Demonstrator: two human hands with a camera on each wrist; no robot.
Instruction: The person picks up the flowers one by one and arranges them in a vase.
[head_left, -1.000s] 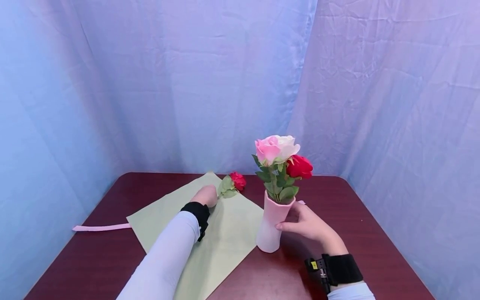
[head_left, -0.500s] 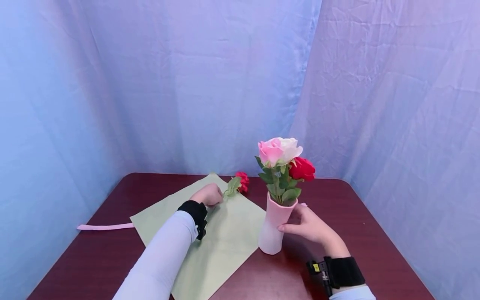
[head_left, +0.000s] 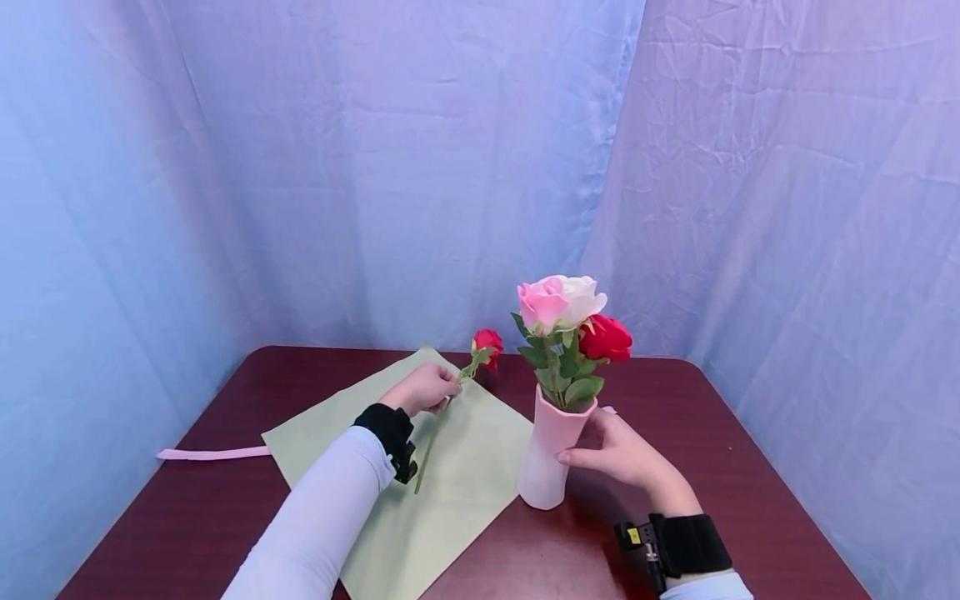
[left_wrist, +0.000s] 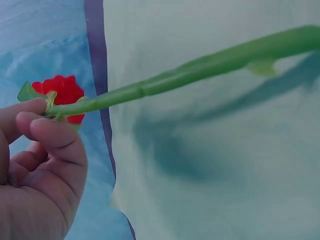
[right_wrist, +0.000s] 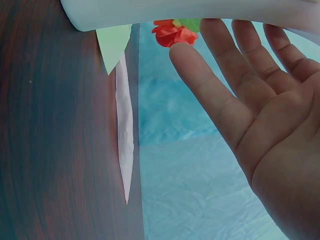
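Observation:
My left hand pinches a red rose by its green stem just below the leaves. In the left wrist view the rose's stem runs off to the right, casting a shadow on the pale green wrapping paper. My right hand holds the side of a pink-and-white vase, thumb at the front and fingers behind. A pink rose, a white rose and another red rose stand in the vase. Its pale wall hides my right fingertips in the right wrist view.
A pink ribbon sticks out left of the paper on the dark red-brown table. Its other end shows beyond the vase. Light blue-violet curtains hang behind and at both sides.
My left hand has shifted slightly right and raised the red rose off the paper, so its stem now shows. The right hand stays on the vase.

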